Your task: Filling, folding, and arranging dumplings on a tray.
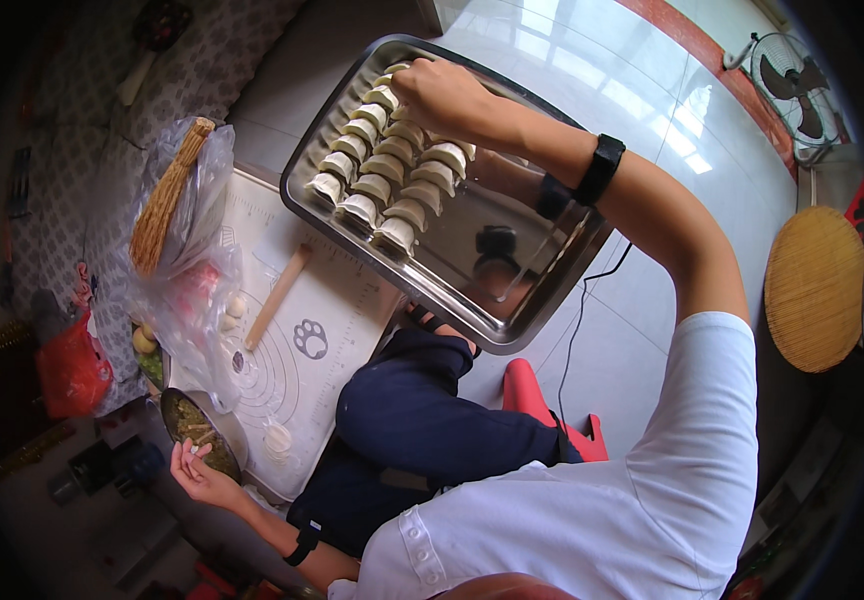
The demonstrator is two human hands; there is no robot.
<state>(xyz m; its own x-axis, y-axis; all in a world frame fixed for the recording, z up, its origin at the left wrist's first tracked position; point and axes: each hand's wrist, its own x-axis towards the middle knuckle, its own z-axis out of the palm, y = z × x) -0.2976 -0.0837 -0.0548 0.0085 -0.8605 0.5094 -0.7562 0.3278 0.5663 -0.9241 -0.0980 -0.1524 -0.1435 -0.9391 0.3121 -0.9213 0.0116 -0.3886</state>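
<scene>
My right hand (435, 90), fingers curled down, is over the far end of the rows of dumplings (390, 166) in a deep rectangular metal tray (469, 304). Its fingertips are hidden, so whether it holds a dumpling cannot be told. My left hand (205, 478) is beside the rim of a metal bowl of chopped filling (218, 450), its fingers loosely bent and apart, with a little white on them. Stick-like ends show in the filling. A wooden rolling pin (279, 296) lies on a pale printed pastry mat (342, 337), and a round dough wrapper (277, 442) lies near the bowl.
Left of the mat are a straw whisk (169, 199) on clear plastic bags (214, 176) and a red plastic bag (75, 367). A red plastic stool (525, 390) and a black cable (580, 307) are below the tray. A fan (799, 86) and a round woven tray (816, 289) are at right.
</scene>
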